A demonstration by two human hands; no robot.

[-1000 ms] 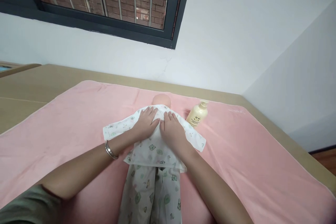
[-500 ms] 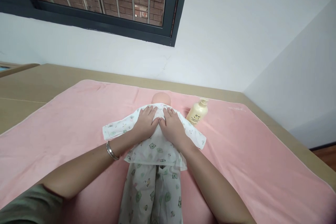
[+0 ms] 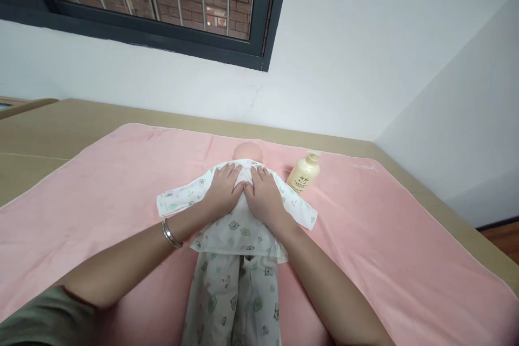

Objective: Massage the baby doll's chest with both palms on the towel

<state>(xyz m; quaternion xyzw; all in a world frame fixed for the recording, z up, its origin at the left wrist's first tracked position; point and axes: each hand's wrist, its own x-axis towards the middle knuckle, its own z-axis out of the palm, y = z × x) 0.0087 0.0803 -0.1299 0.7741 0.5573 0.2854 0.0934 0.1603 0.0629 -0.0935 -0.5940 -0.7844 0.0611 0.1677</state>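
Doll [image 3: 237,221]: lies on its front at the middle of the pink towel, head toward 12 o'clock, legs running off toward 6 o'clock; dressed in a white printed top and matching trousers.
Doll's head [image 3: 248,150]: bare and round, just past the fingertips at 12 o'clock.
Left hand [image 3: 222,190]: flat on the doll's upper back, palm down, fingers spread a little and pointing to 12 o'clock; it grips nothing. A silver bangle [image 3: 170,233] sits on the wrist.
Right hand [image 3: 263,194]: flat beside the left, thumbs touching at the doll's spine, fingers slightly parted; pressing on cloth, closed on nothing.
Sleeves: the top's sleeves spread out to 9 o'clock and 3 o'clock from under the hands.
Lotion bottle [image 3: 303,174]: cream-coloured pump bottle, lying tilted on the towel at about 2 o'clock from the hands, near the right sleeve end but apart from it.
Pink towel [image 3: 101,184]: covers most of the surface under the doll and both forearms.
Tan surface [image 3: 48,130]: shows beyond the towel at 10 o'clock and along the far edge.
Window [image 3: 162,5]: dark frame with bars, brick wall behind, at 11 o'clock on the white wall.
In the way: both forearms cross the towel from 6 o'clock; the hands hide the middle of the doll's upper back.
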